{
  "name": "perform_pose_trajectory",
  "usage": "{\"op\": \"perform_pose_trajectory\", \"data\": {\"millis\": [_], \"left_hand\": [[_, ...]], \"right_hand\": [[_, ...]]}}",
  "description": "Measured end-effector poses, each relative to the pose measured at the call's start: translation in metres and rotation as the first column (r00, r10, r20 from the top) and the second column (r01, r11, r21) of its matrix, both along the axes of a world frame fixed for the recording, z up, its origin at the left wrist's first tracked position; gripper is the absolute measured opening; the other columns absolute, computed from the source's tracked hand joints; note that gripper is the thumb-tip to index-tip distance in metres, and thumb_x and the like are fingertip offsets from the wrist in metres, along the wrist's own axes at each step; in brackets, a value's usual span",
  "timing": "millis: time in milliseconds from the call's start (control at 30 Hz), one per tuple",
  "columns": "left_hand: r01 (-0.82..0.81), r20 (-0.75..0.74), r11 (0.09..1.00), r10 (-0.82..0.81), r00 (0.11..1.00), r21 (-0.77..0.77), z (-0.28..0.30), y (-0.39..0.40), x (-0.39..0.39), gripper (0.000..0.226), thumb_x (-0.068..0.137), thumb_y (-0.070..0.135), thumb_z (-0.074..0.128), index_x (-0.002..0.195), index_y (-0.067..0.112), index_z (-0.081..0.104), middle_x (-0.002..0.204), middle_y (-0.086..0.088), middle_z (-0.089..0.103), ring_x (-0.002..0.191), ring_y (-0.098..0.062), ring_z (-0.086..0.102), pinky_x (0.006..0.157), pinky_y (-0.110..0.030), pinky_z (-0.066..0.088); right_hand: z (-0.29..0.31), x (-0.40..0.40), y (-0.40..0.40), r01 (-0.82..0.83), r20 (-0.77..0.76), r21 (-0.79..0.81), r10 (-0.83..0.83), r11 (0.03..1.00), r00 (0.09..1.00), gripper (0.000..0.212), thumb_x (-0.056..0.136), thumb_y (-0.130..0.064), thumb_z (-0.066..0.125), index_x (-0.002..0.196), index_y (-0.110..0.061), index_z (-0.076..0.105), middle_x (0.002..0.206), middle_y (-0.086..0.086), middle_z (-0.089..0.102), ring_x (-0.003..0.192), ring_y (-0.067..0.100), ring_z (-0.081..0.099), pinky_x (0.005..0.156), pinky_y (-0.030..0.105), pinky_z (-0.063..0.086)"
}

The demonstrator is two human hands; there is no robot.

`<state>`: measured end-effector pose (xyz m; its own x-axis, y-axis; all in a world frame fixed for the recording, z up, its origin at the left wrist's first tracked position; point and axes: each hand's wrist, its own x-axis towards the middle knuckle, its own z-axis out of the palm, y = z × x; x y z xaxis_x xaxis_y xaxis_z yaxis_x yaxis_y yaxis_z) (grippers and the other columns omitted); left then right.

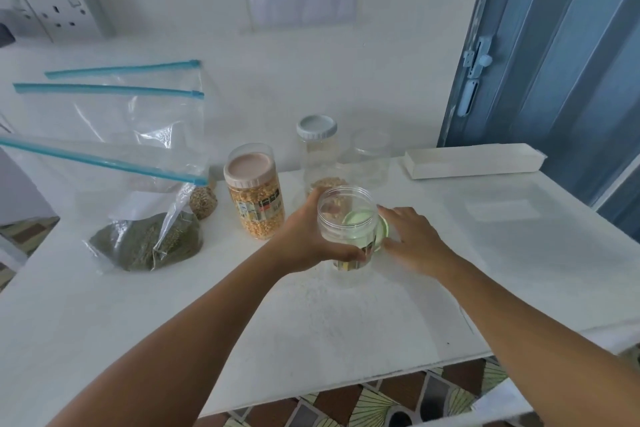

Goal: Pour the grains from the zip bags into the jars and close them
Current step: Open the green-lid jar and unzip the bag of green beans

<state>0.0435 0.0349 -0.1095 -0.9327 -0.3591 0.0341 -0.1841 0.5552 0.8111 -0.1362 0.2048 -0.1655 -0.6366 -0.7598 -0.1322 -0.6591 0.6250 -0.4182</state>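
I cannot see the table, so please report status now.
Left hand grips open empty jar. Right hand on green lid. Green-grain bag unpoured.

Two bare forearms and hands [304, 236], no sleeves, rings or watch.

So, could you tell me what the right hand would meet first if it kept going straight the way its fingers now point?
The right hand points left, toward the green lid beside the open jar that the left hand grips. It would probably meet the lid first; its fingertips look already at it, though blur hides contact.
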Motion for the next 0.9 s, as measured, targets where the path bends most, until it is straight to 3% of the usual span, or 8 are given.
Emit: {"op": "perform_pose_trajectory", "data": {"millis": [133, 267, 433, 600, 700, 767, 800, 900], "left_hand": [[-0.018, 0.008, 1.000, 0.018, 1.000, 0.004, 0.000, 0.002, 0.000, 0.112, 0.054, 0.047, 0.102, 0.145, 0.045, 0.035, 0.131, 0.020, 0.059, 0.127, -0.001, 0.054, 0.110, -0.039, 0.049], [-0.031, 0.007, 0.999, 0.031, 0.999, -0.004, 0.001, 0.003, 0.000, 0.107, 0.057, 0.046, 0.101, 0.141, 0.051, 0.035, 0.131, 0.023, 0.058, 0.127, -0.002, 0.055, 0.108, -0.034, 0.047], [-0.032, -0.008, 0.999, 0.032, 0.999, 0.001, 0.001, 0.005, -0.001, 0.097, 0.061, 0.037, 0.101, 0.125, 0.065, 0.033, 0.127, 0.030, 0.057, 0.115, 0.022, 0.051, 0.090, -0.006, 0.041], [-0.034, -0.008, 0.999, 0.034, 0.999, 0.021, 0.001, 0.006, -0.001, 0.098, 0.061, 0.038, 0.100, 0.128, 0.062, 0.034, 0.129, 0.028, 0.056, 0.118, 0.022, 0.049, 0.092, -0.009, 0.041], [-0.036, 0.003, 0.999, 0.036, 0.999, 0.021, 0.001, 0.006, -0.001, 0.099, 0.061, 0.039, 0.100, 0.130, 0.061, 0.032, 0.131, 0.027, 0.054, 0.119, 0.021, 0.048, 0.094, -0.010, 0.041], [-0.038, 0.006, 0.999, 0.038, 0.999, 0.021, 0.002, 0.006, -0.001, 0.103, 0.060, 0.039, 0.100, 0.137, 0.053, 0.033, 0.132, 0.026, 0.054, 0.121, 0.017, 0.049, 0.098, -0.013, 0.042], [-0.039, 0.004, 0.999, 0.039, 0.999, 0.017, 0.003, 0.007, 0.000, 0.105, 0.060, 0.039, 0.100, 0.140, 0.047, 0.033, 0.132, 0.025, 0.054, 0.122, 0.015, 0.049, 0.099, -0.014, 0.042], [-0.058, 0.000, 0.998, 0.058, 0.998, 0.018, 0.006, 0.006, 0.005, 0.106, 0.061, 0.037, 0.100, 0.145, 0.035, 0.035, 0.133, 0.018, 0.056, 0.126, 0.003, 0.053, 0.105, -0.022, 0.045]], "right_hand": [[-0.014, -0.007, -0.009, -0.129, -0.101, 0.086, 0.138, 0.988, 0.985, 0.073, 0.082, -0.067, 0.020, 0.140, -0.044, 0.058, 0.155, -0.002, 0.044, 0.140, 0.027, 0.043, 0.117, 0.045, 0.032], [-0.020, -0.015, -0.003, -0.120, -0.221, 0.208, 0.167, 0.971, 0.961, 0.057, 0.101, -0.066, 0.042, 0.154, -0.044, 0.043, 0.159, -0.007, 0.038, 0.142, 0.028, 0.038, 0.122, 0.051, 0.023], [-0.020, -0.027, 0.005, -0.013, -0.276, 0.205, 0.070, 0.979, 0.959, 0.049, 0.106, -0.060, 0.039, 0.152, -0.046, 0.044, 0.153, -0.005, 0.044, 0.139, 0.029, 0.039, 0.122, 0.054, 0.021], [-0.010, -0.033, 0.005, 0.055, -0.294, 0.245, 0.020, 0.968, 0.956, 0.047, 0.105, -0.055, 0.042, 0.150, -0.042, 0.047, 0.152, 0.000, 0.043, 0.142, 0.031, 0.035, 0.124, 0.060, 0.010], [0.000, -0.020, 0.001, 0.009, -0.177, -0.071, -0.021, 0.997, 0.984, 0.049, 0.103, -0.054, 0.048, 0.149, -0.037, 0.051, 0.149, -0.004, 0.048, 0.141, 0.026, 0.042, 0.123, 0.054, 0.021], [0.016, -0.006, 0.000, 0.065, 0.210, -0.452, 0.035, 0.890, 0.977, 0.050, 0.101, -0.059, 0.054, 0.145, -0.035, 0.057, 0.135, -0.015, 0.058, 0.127, 0.008, 0.055, 0.111, 0.037, 0.038], [0.025, 0.002, 0.001, 0.077, 0.343, -0.533, 0.132, 0.843, 0.930, 0.055, 0.096, -0.066, 0.056, 0.144, -0.038, 0.058, 0.131, -0.023, 0.058, 0.122, -0.001, 0.056, 0.108, 0.032, 0.041], [0.040, 0.019, -0.001, -0.059, 0.396, -0.562, 0.330, 0.825, 0.857, 0.080, 0.076, -0.085, 0.065, 0.144, -0.044, 0.056, 0.137, -0.025, 0.058, 0.124, -0.001, 0.058, 0.107, 0.032, 0.048]]}}
